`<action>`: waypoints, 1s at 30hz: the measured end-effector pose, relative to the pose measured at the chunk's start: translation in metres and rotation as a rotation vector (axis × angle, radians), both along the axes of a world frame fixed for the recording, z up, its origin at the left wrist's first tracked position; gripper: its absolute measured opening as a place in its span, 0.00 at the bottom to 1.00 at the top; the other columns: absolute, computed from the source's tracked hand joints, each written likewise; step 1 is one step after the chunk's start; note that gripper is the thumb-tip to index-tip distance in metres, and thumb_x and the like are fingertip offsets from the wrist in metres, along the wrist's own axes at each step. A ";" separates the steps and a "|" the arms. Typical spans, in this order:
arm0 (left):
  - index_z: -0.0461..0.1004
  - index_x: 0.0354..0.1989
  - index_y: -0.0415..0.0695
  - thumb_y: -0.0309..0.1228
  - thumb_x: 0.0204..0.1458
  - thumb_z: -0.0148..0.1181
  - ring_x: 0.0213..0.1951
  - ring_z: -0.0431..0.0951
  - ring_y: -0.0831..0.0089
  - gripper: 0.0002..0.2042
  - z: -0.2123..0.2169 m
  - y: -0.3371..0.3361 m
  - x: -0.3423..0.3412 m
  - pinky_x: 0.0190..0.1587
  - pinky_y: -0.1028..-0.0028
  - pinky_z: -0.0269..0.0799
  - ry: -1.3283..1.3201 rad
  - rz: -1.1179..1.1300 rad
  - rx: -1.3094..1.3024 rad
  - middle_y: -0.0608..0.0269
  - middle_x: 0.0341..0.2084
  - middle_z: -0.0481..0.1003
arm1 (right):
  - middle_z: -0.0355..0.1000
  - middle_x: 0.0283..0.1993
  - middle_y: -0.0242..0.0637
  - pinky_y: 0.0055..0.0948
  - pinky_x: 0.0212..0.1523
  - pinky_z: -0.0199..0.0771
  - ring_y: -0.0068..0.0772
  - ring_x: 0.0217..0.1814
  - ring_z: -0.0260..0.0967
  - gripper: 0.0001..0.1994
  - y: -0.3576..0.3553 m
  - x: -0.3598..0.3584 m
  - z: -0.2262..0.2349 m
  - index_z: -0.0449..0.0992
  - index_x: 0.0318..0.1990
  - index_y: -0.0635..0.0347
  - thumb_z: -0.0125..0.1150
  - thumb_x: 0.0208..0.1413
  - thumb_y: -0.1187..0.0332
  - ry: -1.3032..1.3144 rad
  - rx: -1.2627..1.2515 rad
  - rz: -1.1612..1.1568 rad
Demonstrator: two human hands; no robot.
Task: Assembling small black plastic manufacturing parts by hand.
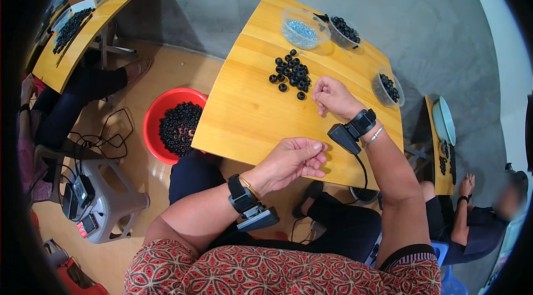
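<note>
- Head view, hands first: I see my left hand (291, 159) hovering over the near edge of the tabletop (244, 112), fingers curled in with the thumb laid over them; whether that grip pinches anything I cannot tell.
- My right hand (331, 97) rests on the tabletop just beside the pile of black rings (291, 71), fingers pressed together in a loose curl; nothing clearly shows between them, so again I cannot tell.
- The rings lie loose in a small heap near the middle of the tabletop, a few strays at its near side.
- I judge the rings light, stiff and apt to roll; a thumb-and-forefinger pinch across the outer rim looks like the best hold.
- Containers: a clear tub of small pale blue pieces (302, 28) at the far edge, a clear tub of black rings (344, 29) just beside it, and a third clear tub (388, 88) of rings toward the right edge.
- On the floor to my left, a red basin (158, 123) holds many more rings.
</note>
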State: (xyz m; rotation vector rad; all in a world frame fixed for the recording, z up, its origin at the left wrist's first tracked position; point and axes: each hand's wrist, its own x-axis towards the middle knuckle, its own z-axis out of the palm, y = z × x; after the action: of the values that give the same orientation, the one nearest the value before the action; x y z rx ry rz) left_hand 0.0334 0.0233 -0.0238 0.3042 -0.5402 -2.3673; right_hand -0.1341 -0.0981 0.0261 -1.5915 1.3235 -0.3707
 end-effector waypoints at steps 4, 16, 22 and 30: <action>0.68 0.39 0.36 0.32 0.53 0.47 0.27 0.72 0.79 0.11 0.000 0.001 0.001 0.36 0.73 0.74 -0.010 0.005 -0.002 0.62 0.27 0.72 | 0.61 0.21 0.30 0.22 0.19 0.64 0.21 0.25 0.67 0.06 0.004 0.013 0.003 0.64 0.32 0.63 0.50 0.48 0.72 0.038 -0.030 0.031; 0.67 0.40 0.38 0.34 0.55 0.44 0.27 0.72 0.77 0.12 0.003 0.001 -0.001 0.35 0.73 0.74 0.041 0.047 0.106 0.61 0.27 0.71 | 0.57 0.18 0.24 0.18 0.21 0.54 0.14 0.19 0.52 0.06 0.038 -0.005 0.007 0.63 0.34 0.64 0.51 0.51 0.72 0.156 -0.336 0.272; 0.68 0.40 0.40 0.33 0.55 0.43 0.26 0.72 0.77 0.11 0.002 0.000 -0.005 0.33 0.75 0.74 0.120 0.181 0.110 0.63 0.25 0.71 | 0.64 0.18 0.32 0.21 0.24 0.60 0.19 0.22 0.60 0.08 0.087 0.015 0.025 0.66 0.38 0.65 0.50 0.50 0.72 0.039 -0.298 0.312; 0.69 0.39 0.39 0.28 0.52 0.48 0.22 0.71 0.77 0.09 0.006 -0.001 -0.002 0.27 0.78 0.72 -0.011 0.140 0.072 0.65 0.23 0.71 | 0.66 0.23 0.37 0.24 0.29 0.62 0.27 0.25 0.61 0.09 0.028 -0.036 0.028 0.71 0.37 0.63 0.50 0.50 0.69 0.347 -0.543 0.059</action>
State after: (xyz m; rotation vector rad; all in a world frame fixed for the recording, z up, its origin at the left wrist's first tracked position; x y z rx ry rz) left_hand 0.0309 0.0224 -0.0176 0.3752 -0.4250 -2.2536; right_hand -0.1700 -0.0700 0.0538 -2.2207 1.5118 -0.4586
